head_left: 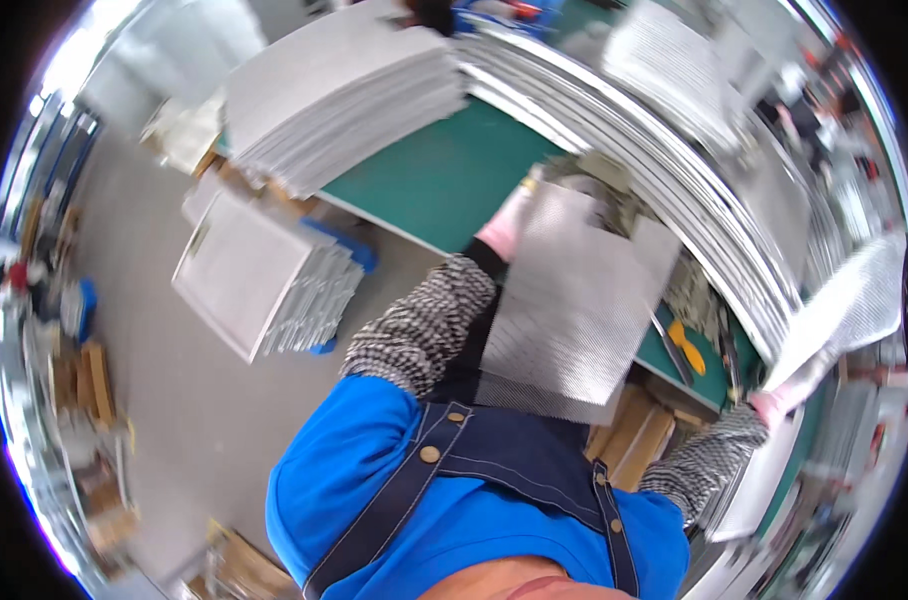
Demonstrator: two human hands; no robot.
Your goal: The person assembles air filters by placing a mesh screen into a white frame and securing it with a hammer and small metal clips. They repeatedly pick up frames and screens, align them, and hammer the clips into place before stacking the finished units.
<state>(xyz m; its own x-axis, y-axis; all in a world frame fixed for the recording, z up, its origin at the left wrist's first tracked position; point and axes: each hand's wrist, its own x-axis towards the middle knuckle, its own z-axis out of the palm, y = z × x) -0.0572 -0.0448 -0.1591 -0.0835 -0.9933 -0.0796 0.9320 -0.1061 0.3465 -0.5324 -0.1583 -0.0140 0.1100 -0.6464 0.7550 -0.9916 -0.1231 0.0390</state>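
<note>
In front of my body hangs a silvery metal mesh sheet, its upper part leaning over the edge of a green-topped table. My left hand is closed on its upper left edge; the fingertips are partly hidden. Far to the right, my right hand grips the lower end of another shiny mesh piece, blurred and bent by the lens. Behind the first sheet lies a crumpled olive-grey heap, possibly cloth. Right of the sheet, a yellow-handled tool lies beside a dark-handled tool.
The green tabletop carries a tall stack of white panels at the far left and long stacked metal-edged panels along the back. A lower stack of framed panels stands left of the table. Cardboard shows underneath.
</note>
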